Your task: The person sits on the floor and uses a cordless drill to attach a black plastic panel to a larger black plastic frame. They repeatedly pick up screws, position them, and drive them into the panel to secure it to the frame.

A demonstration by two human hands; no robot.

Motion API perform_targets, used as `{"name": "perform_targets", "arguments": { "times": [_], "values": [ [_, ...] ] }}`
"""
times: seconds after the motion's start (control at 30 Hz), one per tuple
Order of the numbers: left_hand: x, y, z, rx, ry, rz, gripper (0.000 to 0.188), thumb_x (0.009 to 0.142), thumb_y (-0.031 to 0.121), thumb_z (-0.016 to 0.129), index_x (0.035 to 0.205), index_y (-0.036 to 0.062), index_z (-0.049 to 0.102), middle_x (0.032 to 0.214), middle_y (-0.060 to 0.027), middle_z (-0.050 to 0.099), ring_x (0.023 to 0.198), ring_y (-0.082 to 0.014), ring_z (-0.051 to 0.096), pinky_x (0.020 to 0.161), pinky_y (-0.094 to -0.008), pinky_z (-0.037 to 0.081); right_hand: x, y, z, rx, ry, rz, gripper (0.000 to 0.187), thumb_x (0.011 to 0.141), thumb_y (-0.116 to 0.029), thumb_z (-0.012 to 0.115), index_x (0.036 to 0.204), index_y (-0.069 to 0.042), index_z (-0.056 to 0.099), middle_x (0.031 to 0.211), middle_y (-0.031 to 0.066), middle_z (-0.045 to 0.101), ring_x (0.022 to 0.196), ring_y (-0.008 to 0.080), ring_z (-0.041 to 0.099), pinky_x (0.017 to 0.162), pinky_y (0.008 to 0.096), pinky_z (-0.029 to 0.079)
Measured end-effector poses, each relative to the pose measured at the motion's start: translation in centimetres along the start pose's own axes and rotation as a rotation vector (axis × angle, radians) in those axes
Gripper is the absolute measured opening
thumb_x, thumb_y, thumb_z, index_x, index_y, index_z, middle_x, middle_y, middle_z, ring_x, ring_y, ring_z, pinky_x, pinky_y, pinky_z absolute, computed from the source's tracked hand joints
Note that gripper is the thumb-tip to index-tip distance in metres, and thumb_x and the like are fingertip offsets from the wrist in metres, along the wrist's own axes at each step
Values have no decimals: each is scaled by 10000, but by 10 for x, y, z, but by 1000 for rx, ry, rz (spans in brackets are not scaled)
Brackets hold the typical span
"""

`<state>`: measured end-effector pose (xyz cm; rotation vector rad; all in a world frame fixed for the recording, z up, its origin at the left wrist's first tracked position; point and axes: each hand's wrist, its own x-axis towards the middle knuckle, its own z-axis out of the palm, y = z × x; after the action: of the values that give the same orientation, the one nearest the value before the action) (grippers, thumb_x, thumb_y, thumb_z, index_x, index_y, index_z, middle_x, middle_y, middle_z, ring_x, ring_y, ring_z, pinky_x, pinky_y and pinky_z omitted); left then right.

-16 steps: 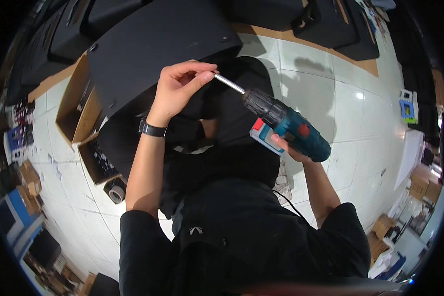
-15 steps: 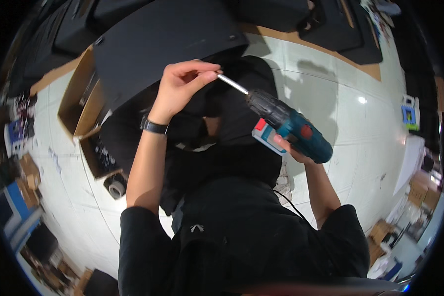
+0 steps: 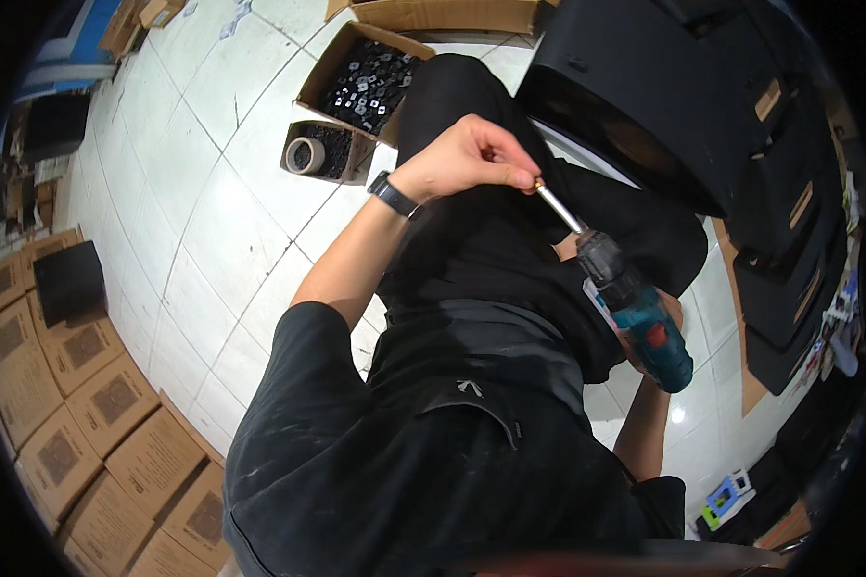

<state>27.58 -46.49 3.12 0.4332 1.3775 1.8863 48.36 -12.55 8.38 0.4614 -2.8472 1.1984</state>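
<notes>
My right hand grips a teal and black cordless drill, which points up and to the left over my lap. A long silver bit holder sticks out of its chuck. Thumb and forefinger of my left hand are pinched together at the holder's tip. Something small and yellowish shows there, too small to name. The drill body hides most of my right fingers. Beyond my knees at the upper right stands a black speaker-like cabinet.
An open cardboard box of small dark and metal parts lies on the tiled floor at the upper left. Beside it, a smaller box of black screw-like pieces holds a tape roll. Printed cartons stack at the left; more black cabinets stand right.
My view has swung left, so the cabinet now shows at the right and the parts boxes come into full view. Both hands keep their hold, drill and bit still joined at my left fingertips.
</notes>
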Motion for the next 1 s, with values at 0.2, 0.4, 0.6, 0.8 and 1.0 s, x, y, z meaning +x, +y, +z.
{"name": "perform_targets", "arguments": {
  "times": [0.2, 0.4, 0.6, 0.8, 1.0],
  "values": [
    [-56, -3, -31, -23, 168, 106, 102, 884, -13, 818, 979, -33, 788, 960, -130, 801, 905, -185, 772, 864, -301, 614, 37, -9, 30, 205, -52, 12, 381, 667, -152, 934, 925, -2, 697, 836, 110, 709, 694, 264, 721, 671, 316, 585],
    [-94, -20, -121, -171, 443, 308, 226, 945, 11, 771, 1166, -4, 726, 1147, -158, 768, 1028, -218, 749, 928, -348, 609, -7, 9, 32, 229, 56, 264, 537, 846, -174, 909, 1287, -112, 607, 1202, 86, 698, 1080, 230, 698, 975, 361, 547],
    [-129, -31, -148, -247, 638, 219, 294, 916, -39, 774, 1194, -21, 679, 1179, -176, 760, 1031, -217, 750, 940, -335, 611, 3, -14, 51, 436, 162, 526, 592, 839, -203, 922, 1336, -117, 613, 1253, 75, 686, 1164, 223, 681, 1045, 378, 539],
    [-102, -52, -135, -362, 487, 303, 249, 922, -19, 776, 1150, -2, 678, 1141, -154, 764, 984, -203, 743, 916, -336, 600, 19, 12, 58, 76, 134, 487, 699, 830, -300, 927, 1405, -119, 573, 1363, 90, 638, 1256, 266, 647, 1086, 406, 523],
    [-79, -29, -100, -66, 538, 188, 131, 976, 17, 719, 1097, -2, 675, 1069, -90, 724, 964, -171, 697, 967, -373, 575, 147, -5, -23, 295, 649, 212, 450, 964, -286, 788, 1338, -68, 666, 1126, 26, 704, 995, 132, 670, 940, 302, 524]
  ]
}}
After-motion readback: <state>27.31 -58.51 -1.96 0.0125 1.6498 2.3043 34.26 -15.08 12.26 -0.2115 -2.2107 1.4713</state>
